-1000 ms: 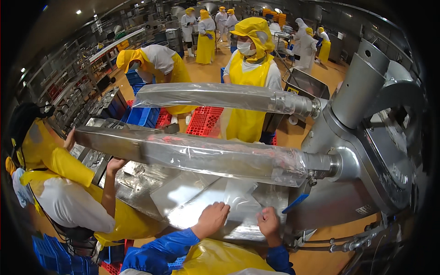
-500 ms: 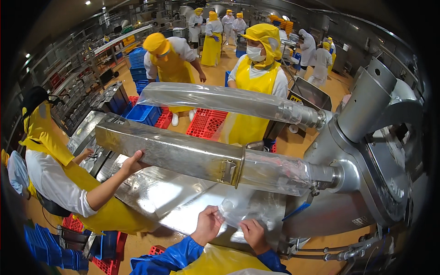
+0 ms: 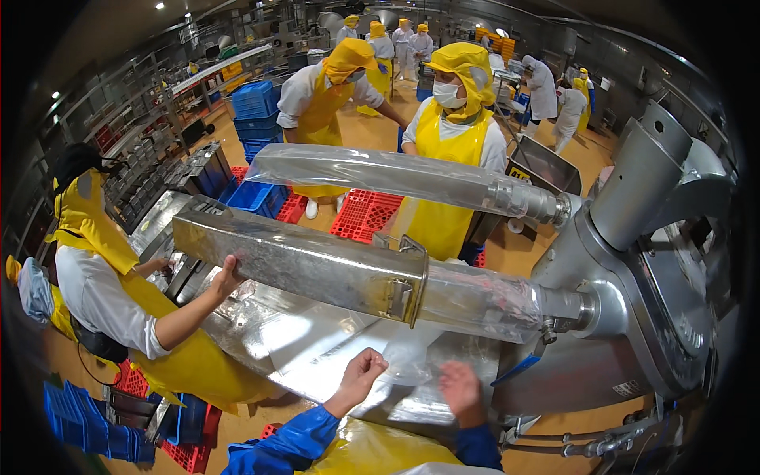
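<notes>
My left hand (image 3: pixel 361 378) is closed in a pinch on the edge of a clear plastic bag (image 3: pixel 405 362) above the steel table. To its right, my right hand (image 3: pixel 461 389) is raised and slightly blurred, its fingers apart and off the film. Beyond them, a long square metal mould (image 3: pixel 301 252) lies over a clear plastic sleeve (image 3: pixel 479 299), fitted on the lower nozzle (image 3: pixel 566 309) of a grey machine. A co-worker's hand (image 3: pixel 227 279) supports the mould's left part. An upper clear sleeve (image 3: pixel 372 172) hangs from the second nozzle (image 3: pixel 546 204).
The steel table (image 3: pixel 293 340) spans the space before me. The big grey machine (image 3: pixel 586 364) stands at right, with a blue strip (image 3: pixel 516 370) on it. Co-workers in yellow aprons stand left and across. Blue crates (image 3: pixel 257 198) and red crates (image 3: pixel 366 214) sit on the floor.
My right hand has come away from the clear bag and moved slightly right and up; my left hand keeps its pinch. A co-worker across has straightened up and moved right.
</notes>
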A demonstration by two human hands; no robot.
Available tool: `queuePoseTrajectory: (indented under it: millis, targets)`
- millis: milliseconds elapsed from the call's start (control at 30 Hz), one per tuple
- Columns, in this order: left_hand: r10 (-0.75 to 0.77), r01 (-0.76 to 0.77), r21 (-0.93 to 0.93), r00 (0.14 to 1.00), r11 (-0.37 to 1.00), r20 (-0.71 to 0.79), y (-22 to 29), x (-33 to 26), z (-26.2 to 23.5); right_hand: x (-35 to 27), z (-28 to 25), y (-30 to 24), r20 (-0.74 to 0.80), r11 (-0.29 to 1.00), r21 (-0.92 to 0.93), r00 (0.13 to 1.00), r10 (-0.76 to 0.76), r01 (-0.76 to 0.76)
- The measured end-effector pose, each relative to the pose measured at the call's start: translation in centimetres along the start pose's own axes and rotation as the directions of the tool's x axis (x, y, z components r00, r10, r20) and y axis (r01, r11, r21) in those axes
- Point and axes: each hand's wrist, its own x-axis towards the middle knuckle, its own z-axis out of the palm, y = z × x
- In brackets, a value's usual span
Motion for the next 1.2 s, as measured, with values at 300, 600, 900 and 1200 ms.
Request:
queuePoseTrajectory:
  millis: [300, 600, 900, 1200]
  targets:
    - [0.088, -0.092, -0.054, 0.994, 0.994, -0.066, 2.0, 0.4, 1.2, -6.2, 3.6, -12.3, 0.312, 0.454, -0.362, 0.565, -0.764, 0.814]
    - [0.324, -0.343, 0.138, 0.936, 0.929, 0.139, 6.8, 2.1, 9.1, -5.3, 4.6, -11.6, 0.158, 0.666, -0.196, 0.693, -0.703, 0.72]
    - [0.371, -0.383, 0.221, 0.924, 0.897, 0.095, 7.0, 1.7, 12.5, -5.8, 4.4, -11.8, 0.151, 0.636, -0.288, 0.69, -0.708, 0.716]
    - [0.329, -0.329, 0.01, 0.944, 0.944, -0.006, 8.2, 1.8, 14.5, -6.6, 2.9, -12.8, 0.313, 0.54, -0.515, 0.732, -0.606, 0.666]
